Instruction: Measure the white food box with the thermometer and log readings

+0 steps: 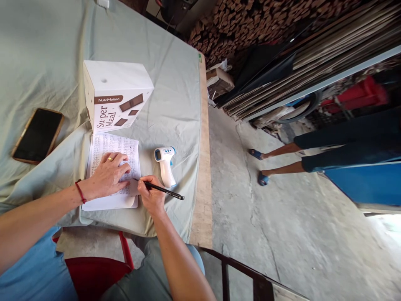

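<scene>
My left hand (110, 177), with a gold ring and a red wrist cord, rests on a sheet of paper (108, 203) covered in rows of handwriting. Its fingers lie spread over the page. In my right hand (152, 196) is a black pen (166, 191), pinched between thumb and fingers, its tip at the page's right edge. Just beyond that hand lies a white and blue infrared thermometer (166, 165). A white box (117, 96) printed "NutriMotion Su-per Meal" stands directly behind the paper.
A phone (38, 134) with a dark screen lies at the left on the grey-green cloth (175, 83). The table's bare wooden edge (202, 200) runs along the right. Another person's legs (282, 156) in sandals, stacked firewood and flat boards are beyond it.
</scene>
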`<state>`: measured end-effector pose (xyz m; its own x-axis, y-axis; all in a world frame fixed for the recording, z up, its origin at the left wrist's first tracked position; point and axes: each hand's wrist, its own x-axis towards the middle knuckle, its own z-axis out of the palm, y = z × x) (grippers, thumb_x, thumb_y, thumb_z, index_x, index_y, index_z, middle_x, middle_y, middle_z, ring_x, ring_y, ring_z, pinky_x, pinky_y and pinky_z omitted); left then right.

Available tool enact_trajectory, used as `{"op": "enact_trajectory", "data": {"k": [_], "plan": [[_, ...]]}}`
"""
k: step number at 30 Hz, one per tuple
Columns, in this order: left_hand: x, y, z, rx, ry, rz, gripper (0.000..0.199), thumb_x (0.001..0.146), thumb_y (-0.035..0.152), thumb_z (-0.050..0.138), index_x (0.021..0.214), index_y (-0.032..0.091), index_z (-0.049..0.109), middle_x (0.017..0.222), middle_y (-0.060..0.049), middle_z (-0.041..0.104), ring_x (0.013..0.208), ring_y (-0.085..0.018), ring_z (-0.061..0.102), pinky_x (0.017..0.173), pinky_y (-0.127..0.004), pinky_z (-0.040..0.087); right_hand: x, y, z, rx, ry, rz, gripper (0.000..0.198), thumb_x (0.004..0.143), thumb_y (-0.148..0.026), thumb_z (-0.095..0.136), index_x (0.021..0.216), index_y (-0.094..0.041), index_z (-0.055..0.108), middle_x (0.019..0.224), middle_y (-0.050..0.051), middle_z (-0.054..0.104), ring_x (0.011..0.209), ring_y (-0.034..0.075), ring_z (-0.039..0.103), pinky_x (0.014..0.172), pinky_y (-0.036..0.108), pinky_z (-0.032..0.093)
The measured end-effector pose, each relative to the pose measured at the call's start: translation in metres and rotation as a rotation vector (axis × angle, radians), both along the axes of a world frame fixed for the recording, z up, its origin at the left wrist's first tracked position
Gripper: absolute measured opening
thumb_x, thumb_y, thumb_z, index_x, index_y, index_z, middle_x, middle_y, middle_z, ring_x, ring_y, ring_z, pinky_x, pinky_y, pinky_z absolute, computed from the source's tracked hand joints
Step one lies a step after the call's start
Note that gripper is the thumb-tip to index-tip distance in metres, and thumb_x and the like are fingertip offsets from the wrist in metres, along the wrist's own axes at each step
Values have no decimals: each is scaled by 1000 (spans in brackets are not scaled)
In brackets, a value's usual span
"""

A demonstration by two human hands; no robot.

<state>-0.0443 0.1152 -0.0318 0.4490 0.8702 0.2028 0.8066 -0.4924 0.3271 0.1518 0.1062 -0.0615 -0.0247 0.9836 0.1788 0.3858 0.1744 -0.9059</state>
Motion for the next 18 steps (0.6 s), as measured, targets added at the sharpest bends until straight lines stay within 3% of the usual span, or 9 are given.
{"op": "enact_trajectory", "data": {"k": [18], "plan": [[0, 1, 1, 8, -13, -9, 16, 84, 25, 73, 94, 18, 63, 125, -14, 58, 115, -32, 54, 100, -50, 43, 1, -1, -2, 4, 41, -45, 11, 79, -32, 57, 75, -23, 59, 58, -5, 58, 50, 12, 52, 51, 25, 45]]}}
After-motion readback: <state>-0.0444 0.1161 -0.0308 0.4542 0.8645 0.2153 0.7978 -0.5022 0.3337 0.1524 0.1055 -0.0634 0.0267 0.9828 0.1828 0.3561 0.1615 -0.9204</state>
